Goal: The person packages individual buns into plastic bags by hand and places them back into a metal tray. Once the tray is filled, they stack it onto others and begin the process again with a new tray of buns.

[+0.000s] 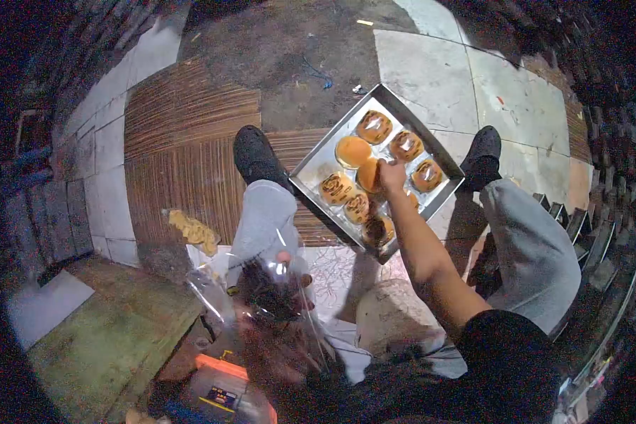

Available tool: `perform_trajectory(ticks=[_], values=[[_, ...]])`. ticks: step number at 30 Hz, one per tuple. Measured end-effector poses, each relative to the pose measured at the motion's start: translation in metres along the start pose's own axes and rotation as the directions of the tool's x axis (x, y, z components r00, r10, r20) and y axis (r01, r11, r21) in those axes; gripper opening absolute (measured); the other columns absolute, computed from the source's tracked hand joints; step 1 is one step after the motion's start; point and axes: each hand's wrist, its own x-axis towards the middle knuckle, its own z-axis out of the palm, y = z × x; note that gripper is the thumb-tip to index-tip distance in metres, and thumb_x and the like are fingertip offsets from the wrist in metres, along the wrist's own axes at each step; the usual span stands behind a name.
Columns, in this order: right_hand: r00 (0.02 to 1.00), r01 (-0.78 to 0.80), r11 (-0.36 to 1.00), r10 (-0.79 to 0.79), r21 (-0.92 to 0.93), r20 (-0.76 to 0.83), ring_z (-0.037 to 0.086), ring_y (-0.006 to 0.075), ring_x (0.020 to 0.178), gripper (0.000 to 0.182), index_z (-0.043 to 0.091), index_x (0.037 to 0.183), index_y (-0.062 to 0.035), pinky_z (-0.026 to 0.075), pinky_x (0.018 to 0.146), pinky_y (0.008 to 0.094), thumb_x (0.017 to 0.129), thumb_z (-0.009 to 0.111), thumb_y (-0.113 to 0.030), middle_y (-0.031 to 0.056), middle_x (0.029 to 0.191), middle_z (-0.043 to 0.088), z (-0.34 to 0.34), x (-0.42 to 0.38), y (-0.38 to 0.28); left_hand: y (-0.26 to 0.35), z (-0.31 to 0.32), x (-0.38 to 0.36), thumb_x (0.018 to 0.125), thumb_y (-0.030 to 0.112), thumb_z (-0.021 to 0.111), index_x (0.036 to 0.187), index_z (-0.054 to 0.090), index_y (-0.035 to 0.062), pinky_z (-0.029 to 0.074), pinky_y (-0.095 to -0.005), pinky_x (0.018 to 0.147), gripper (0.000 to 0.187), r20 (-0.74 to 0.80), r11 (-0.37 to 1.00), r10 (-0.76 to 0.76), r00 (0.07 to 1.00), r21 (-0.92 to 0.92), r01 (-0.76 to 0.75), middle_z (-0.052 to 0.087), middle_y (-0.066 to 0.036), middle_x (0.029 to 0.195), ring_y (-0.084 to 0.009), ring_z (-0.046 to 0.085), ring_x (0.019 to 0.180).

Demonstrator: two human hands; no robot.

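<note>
My right hand [391,175] reaches into a square metal tray [316,194], its fingers closed round a plain golden bun [367,174]. Around it in the tray sit several more buns, some with dark brown markings, such as the patterned bun [336,188], and one plain bun [352,152]. Shiny patches lie on a few of the marked ones. At lower left, my left hand [275,286] is in shadow, holding a clear plastic bag [215,291] that spreads over and around it. The bag's glare hides part of that hand.
The tray lies between my two black shoes [263,157]. Yellowish pieces [193,232] lie on the floor to the left. A greenish board [109,332] and an orange-edged container [222,385] stand at lower left. Dark metal racks or stacked trays [601,261] line the right.
</note>
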Motion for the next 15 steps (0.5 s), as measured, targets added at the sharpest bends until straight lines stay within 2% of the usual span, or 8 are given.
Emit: perform_trajectory(ticks=[3,5,6,9,10,12,13,15], values=[[0.996,-0.026,0.973,0.004,0.228,0.095,0.069,0.0380,0.092,0.045,0.069,0.095,0.0035,0.052,0.083,0.0458,0.086,0.069,-0.040,0.0217,0.092,0.072,0.002,-0.021,0.021,-0.003,-0.001,-0.001,0.103,0.046,0.052,0.147,0.044,0.0049,0.061,-0.0385,0.076,0.061,-0.028,1.000,-0.002,1.000,0.018,0.003,0.067,-0.016,0.119,-0.0268,0.070,0.095],[0.958,0.245,0.955,-0.265,0.164,0.112,0.067,0.0286,0.076,0.037,0.069,0.088,0.0004,0.051,0.071,0.0394,0.087,0.072,-0.036,0.0157,0.088,0.071,0.010,-0.007,0.077,-0.007,-0.001,0.000,0.103,0.046,0.052,0.148,0.043,0.0047,0.061,-0.0373,0.075,0.062,-0.070,1.000,-0.007,0.998,0.004,0.007,0.066,-0.016,0.120,-0.0266,0.070,0.097],[0.981,0.130,0.963,-0.160,0.236,0.112,0.064,0.0235,0.073,0.034,0.068,0.086,-0.0006,0.050,0.067,0.0366,0.089,0.072,-0.035,0.0125,0.085,0.069,-0.001,-0.024,0.080,-0.008,-0.001,0.001,0.103,0.046,0.053,0.149,0.042,0.0047,0.061,-0.0366,0.075,0.062,-0.102,1.000,0.001,0.995,-0.010,-0.002,0.066,-0.016,0.120,-0.0265,0.069,0.098],[0.978,0.008,0.893,-0.102,0.450,0.185,0.059,0.0171,0.069,0.033,0.068,0.086,-0.0004,0.048,0.064,0.0330,0.091,0.072,-0.032,0.0072,0.079,0.065,-0.064,-0.086,0.049,-0.035,0.008,-0.005,0.106,0.035,0.050,0.155,0.031,0.0039,0.058,-0.0288,0.071,0.061,0.212,0.834,0.385,0.898,0.336,-0.437,0.050,-0.020,0.143,-0.0306,0.061,0.118],[0.955,-0.022,0.830,-0.147,0.558,0.257,0.058,0.0157,0.068,0.033,0.068,0.086,0.0009,0.048,0.065,0.0322,0.092,0.072,-0.032,0.0052,0.075,0.064,-0.103,-0.114,0.028,-0.042,0.019,-0.011,0.107,0.037,0.048,0.153,0.036,0.0051,0.057,-0.0318,0.075,0.057,0.162,0.767,0.427,0.889,0.456,-0.452,0.051,-0.018,0.141,-0.0279,0.060,0.120],[0.898,-0.142,0.647,-0.234,0.749,0.372,0.057,0.0097,0.072,0.044,0.059,0.115,-0.0002,0.044,0.062,0.0246,0.089,0.079,-0.030,0.0032,0.086,0.063,-0.193,-0.191,-0.025,-0.046,0.018,-0.011,0.107,0.036,0.048,0.152,0.038,0.0054,0.057,-0.0336,0.077,0.056,0.179,0.759,0.434,0.883,0.455,-0.465,0.053,-0.017,0.139,-0.0274,0.061,0.119],[0.850,0.009,0.764,-0.346,0.645,0.398,0.056,0.0080,0.073,0.054,0.053,0.126,-0.0027,0.042,0.060,0.0221,0.087,0.081,-0.027,0.0040,0.096,0.065,-0.236,-0.204,-0.028,-0.049,0.013,-0.008,0.106,0.036,0.049,0.152,0.039,0.0058,0.057,-0.0354,0.079,0.055,0.185,0.749,0.437,0.880,0.467,-0.470,0.055,-0.016,0.137,-0.0269,0.062,0.118],[0.720,-0.031,0.679,-0.494,0.734,0.488,0.061,0.0111,0.088,0.064,0.048,0.138,-0.0045,0.046,0.071,0.0250,0.087,0.080,-0.026,0.0063,0.109,0.067,-0.297,-0.252,-0.044,-0.053,0.004,0.002,0.106,0.036,0.049,0.152,0.039,0.0058,0.057,-0.0371,0.081,0.056,0.242,0.763,0.427,0.871,0.420,-0.491,0.057,-0.015,0.134,-0.0270,0.063,0.116]])
